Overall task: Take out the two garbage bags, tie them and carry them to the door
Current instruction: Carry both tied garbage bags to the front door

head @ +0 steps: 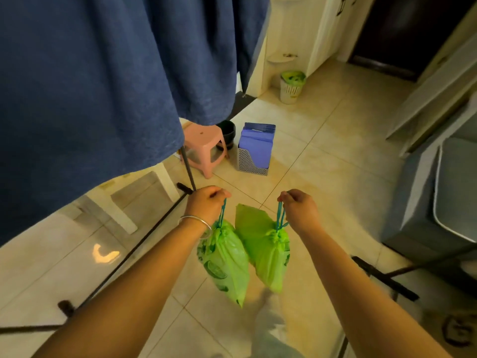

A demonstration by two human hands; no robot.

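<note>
Two green garbage bags hang side by side above the tiled floor, their mouths cinched by blue drawstrings. My left hand [207, 204], with a silver bangle on the wrist, is shut on the drawstring of the left garbage bag [225, 262]. My right hand [300, 209] is shut on the drawstring of the right garbage bag [265, 250]. The bags touch each other between my forearms. A dark door [402, 32] stands at the far upper right.
A large blue cloth [103, 86] hangs on a drying rack at the left, its black legs [144, 236] crossing the floor. Ahead stand a pink stool [204, 148], a grey file holder [254, 151] and a white bin with a green liner [291, 86]. A grey cabinet [423, 202] lines the right.
</note>
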